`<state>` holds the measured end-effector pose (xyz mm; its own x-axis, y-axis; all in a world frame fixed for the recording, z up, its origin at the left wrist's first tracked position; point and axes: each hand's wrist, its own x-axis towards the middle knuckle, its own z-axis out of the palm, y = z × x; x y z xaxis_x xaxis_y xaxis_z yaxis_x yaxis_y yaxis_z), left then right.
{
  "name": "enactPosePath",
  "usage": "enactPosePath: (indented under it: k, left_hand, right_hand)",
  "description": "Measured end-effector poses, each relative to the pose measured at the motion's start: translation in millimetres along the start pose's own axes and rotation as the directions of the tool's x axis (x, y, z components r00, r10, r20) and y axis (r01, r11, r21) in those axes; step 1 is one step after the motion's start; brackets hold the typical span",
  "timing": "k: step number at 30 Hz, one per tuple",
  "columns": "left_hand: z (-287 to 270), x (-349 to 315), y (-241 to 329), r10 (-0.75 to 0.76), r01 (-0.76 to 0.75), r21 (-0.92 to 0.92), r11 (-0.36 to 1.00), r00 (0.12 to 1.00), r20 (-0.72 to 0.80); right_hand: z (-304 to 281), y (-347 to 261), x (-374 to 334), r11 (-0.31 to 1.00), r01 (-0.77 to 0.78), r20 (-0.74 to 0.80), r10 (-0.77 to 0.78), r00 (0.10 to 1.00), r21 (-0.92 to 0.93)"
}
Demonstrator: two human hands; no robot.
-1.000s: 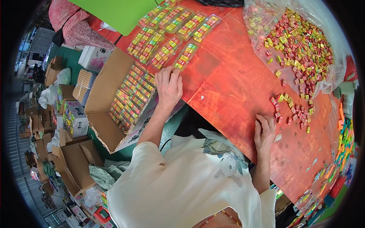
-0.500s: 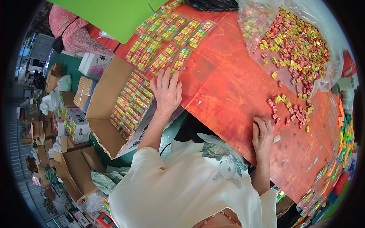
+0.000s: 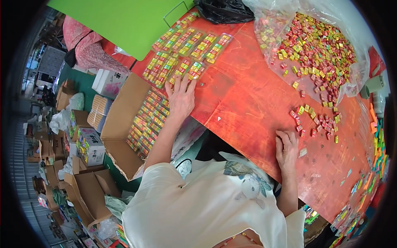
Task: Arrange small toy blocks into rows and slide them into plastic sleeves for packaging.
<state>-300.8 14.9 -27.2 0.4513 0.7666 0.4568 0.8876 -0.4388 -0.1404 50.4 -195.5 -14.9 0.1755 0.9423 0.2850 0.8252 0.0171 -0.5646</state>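
My left hand (image 3: 181,98) reaches over the table's left edge, its fingers stretched onto the near ends of two clear strip packs (image 3: 193,71) filled with small red, yellow and green cubes. More such packs (image 3: 191,41) lie side by side in rows beyond it. My right hand (image 3: 286,149) rests on the table near the front edge, fingers loosely bent and apart, with nothing seen in it. Past its fingertips lie several loose wrapped cubes (image 3: 324,124), red and yellow. They trail from a big heap of cubes (image 3: 320,45) on a clear plastic bag (image 3: 264,35).
The red table (image 3: 244,87) slopes across the view. Below its left edge, an open carton (image 3: 120,118) holds stacked packs. A green board (image 3: 120,25) and black bag (image 3: 225,11) are at the back. Another person's pink sleeve (image 3: 95,49) shows far left; colourful sticks (image 3: 359,194) line the right.
The nearest pack, angled apart before, now lies closer beside its neighbour, with my left fingers on the near ends. My right hand stays put. The whole view has shifted slightly.
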Motion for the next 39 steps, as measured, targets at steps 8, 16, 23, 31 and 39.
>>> enactPosePath:
  k: [8,16,23,31,39]
  left_hand:
    - [5,-6,-18,-0.113,0.112,-0.049,0.993,0.994,-0.014]
    - [12,0,-8,-0.098,0.091,0.175,0.98,0.995,0.032]
    - [-8,15,62,0.208,-0.148,-0.395,0.907,0.972,0.112]
    - [-1,90,235,0.58,-0.449,-0.747,0.49,0.808,-0.105]
    - [28,115,275,0.634,-0.485,-0.659,0.575,0.773,-0.017]
  right_hand:
    - [3,1,-1,1.0,0.025,-0.008,-0.025,1.0,0.016]
    - [-3,8,-4,0.998,0.06,-0.041,-0.058,0.997,0.037]
    - [-40,33,-9,0.96,-0.132,-0.23,0.074,0.97,-0.248]
    - [-29,105,26,0.862,-0.323,-0.384,0.167,0.908,-0.391]
    - [-21,77,56,0.932,-0.109,-0.139,0.064,0.988,-0.347]
